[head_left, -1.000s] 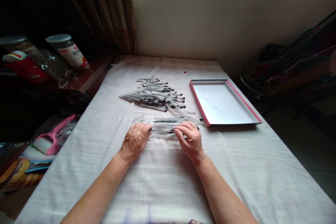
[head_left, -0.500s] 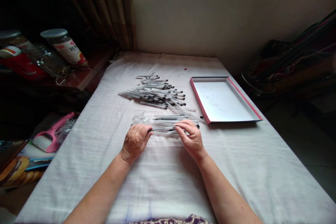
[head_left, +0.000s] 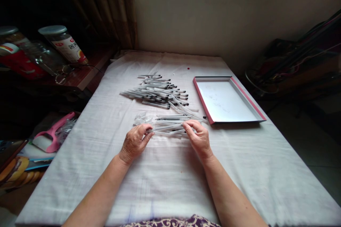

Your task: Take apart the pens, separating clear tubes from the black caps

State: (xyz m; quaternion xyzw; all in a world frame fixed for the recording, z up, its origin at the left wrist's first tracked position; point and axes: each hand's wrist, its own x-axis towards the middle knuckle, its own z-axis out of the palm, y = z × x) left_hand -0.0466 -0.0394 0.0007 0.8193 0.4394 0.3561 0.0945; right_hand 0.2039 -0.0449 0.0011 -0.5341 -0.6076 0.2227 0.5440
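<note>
My left hand [head_left: 136,142] is at the left end of a small group of clear pen barrels [head_left: 167,127], thumb and forefinger pinched around something too small to make out. At the group's right end, my right hand [head_left: 198,139] pinches the end of a clear pen barrel between thumb and fingers. Thin pens [head_left: 173,117] lie in a row just beyond my hands. Short clear pieces, apparently pen caps [head_left: 142,117], are heaped beyond my left hand. Farther back lies a large pile of clear pens with black ends [head_left: 157,94].
A shallow white box with pink sides [head_left: 226,101] stands to the right on the cloth-covered table [head_left: 170,181]. A tiny red piece [head_left: 188,68] lies near the far edge. Jars [head_left: 65,46] and glasses [head_left: 60,78] are on a side shelf, with a pink peeler-shaped tool [head_left: 54,133] below.
My hands have moved slightly apart, the right one shifting right and the left one a little left. The fingers of my left hand have loosened slightly. The pile and the box stay put.
</note>
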